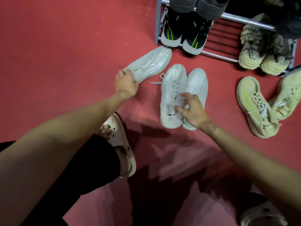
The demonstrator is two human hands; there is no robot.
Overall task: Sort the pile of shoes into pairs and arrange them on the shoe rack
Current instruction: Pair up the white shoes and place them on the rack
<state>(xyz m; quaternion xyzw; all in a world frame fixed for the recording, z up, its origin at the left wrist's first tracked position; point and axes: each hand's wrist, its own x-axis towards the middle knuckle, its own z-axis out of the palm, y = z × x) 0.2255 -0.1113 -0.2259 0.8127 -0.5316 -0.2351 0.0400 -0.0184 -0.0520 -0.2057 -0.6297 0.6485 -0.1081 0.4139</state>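
White mesh under the left hand (126,84): fingers curled round the heel of a white sneaker (149,64), toe angled away toward the shoe rack (228,56). Right hand (192,110) spread loosely, fingers apart, hovering at the laces of two more white sneakers (174,88) lying side by side; holding nothing. Further right, a pale yellow-green pair (254,103) on the red floor (65,46). Beyond, on the rack, a black pair with green stripes (184,36) and a chunky beige pair (260,54).

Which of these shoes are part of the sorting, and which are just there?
Job: three white sneakers on the floor, left hand gripping one; two pale yellow sneakers; shoe rack holding black-green and beige pairs.

Not part: clogs worn on the feet.
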